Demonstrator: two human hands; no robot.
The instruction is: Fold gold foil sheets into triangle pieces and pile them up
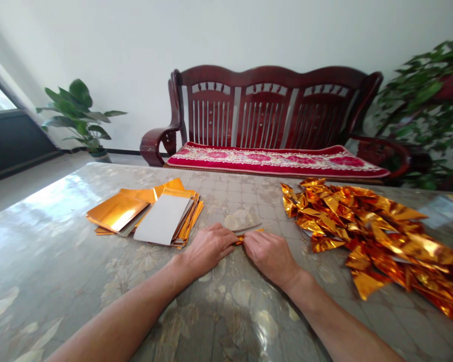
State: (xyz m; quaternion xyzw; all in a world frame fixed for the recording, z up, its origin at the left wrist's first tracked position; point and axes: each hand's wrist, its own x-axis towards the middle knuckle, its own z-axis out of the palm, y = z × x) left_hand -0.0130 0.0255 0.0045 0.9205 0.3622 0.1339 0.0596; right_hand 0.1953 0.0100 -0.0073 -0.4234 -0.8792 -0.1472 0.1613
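Note:
My left hand and my right hand meet near the middle of the table, fingers closed on one small gold foil paper. Part of the paper shows between the fingertips, and a thin edge sticks out above my right hand. Left of my hands lies a stack of flat gold and grey-white paper sheets, spread unevenly. On the right side is a large heap of folded, shiny gold foil pieces.
The table has a glossy, patterned cover. Beyond it stands a dark red wooden bench with a red floral cushion. Potted plants stand at the left and right. A clear bluish item lies at the far right.

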